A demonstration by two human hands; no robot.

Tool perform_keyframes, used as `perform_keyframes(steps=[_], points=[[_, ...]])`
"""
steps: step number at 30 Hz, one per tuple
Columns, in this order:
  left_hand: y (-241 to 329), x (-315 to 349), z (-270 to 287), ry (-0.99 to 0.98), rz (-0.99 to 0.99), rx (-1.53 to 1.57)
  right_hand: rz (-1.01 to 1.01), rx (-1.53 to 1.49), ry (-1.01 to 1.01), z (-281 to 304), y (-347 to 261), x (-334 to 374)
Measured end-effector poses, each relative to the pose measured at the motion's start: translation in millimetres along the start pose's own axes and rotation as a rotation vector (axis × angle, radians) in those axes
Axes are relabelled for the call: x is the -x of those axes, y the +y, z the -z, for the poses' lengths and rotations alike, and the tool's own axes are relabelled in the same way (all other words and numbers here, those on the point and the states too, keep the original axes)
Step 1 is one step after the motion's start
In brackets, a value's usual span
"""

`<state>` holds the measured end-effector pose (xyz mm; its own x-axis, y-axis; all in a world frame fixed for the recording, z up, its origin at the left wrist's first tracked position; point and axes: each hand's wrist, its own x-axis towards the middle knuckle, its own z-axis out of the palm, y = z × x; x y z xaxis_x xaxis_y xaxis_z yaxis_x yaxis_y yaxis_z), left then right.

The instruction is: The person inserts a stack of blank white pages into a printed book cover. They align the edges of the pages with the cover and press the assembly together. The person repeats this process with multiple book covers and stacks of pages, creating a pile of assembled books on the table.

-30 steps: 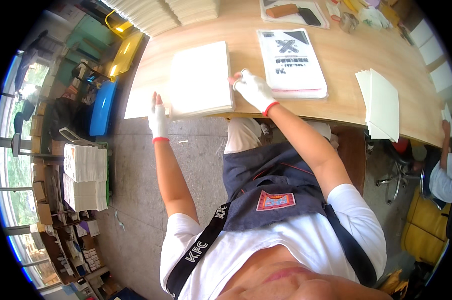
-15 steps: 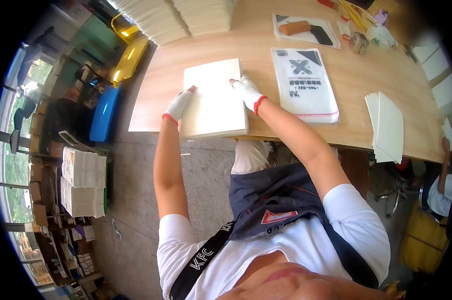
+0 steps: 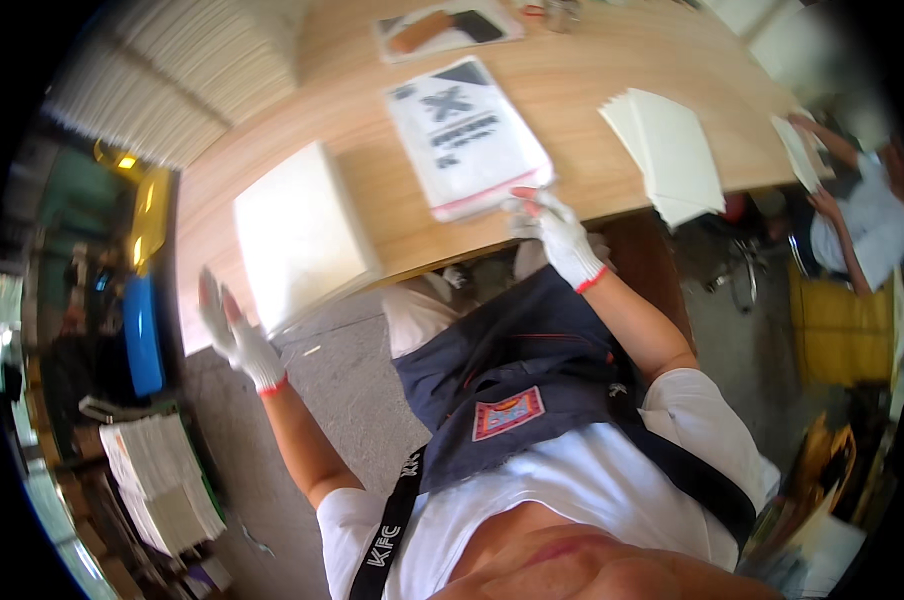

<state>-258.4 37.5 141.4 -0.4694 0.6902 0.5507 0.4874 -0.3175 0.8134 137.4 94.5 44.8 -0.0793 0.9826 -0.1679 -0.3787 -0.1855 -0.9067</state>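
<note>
Workshop setting: a long wooden table (image 3: 612, 110) runs across the upper picture, with a grey floor below it and paper stock stacked at the left.

Nearest, the person wears a white shirt and a dark apron (image 3: 532, 390) and leans over the table's near edge. The left hand (image 3: 234, 335), in a white glove with a red cuff, hangs off the table over the floor, fingers spread and holding nothing. It is just beside the near-left corner of a white stack of sheets (image 3: 297, 235), apart from it.

The right hand (image 3: 557, 235), gloved the same, rests its fingertips on the near corner of a printed bundle (image 3: 467, 135), white with black marking and a red lower edge. Whether the fingers pinch that corner or only press on it cannot be told; the frame is blurred there.

Farther right, a loose fan of white cards (image 3: 672, 150) overhangs the near edge. Beyond it, another person's hands (image 3: 822, 165) work at the table end.

Risks, as judged:
- The bundle lies close to the edge; a one-handed pull by its corner could tip or slide it off.
- The white stack juts toward the edge; a brush from the free hand could shed top sheets.
- The overhanging cards could fall if the table is jolted.
</note>
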Motion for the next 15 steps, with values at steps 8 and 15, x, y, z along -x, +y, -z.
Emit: perform_keyframes(steps=[8,15], points=[[18,103,-62,-0.28,0.007,0.073,-0.016,-0.125,0.73,165,-75,58],[60,120,-128,-0.626,-0.313,0.012,0.097,-0.206,1.0,288,-89,50]])
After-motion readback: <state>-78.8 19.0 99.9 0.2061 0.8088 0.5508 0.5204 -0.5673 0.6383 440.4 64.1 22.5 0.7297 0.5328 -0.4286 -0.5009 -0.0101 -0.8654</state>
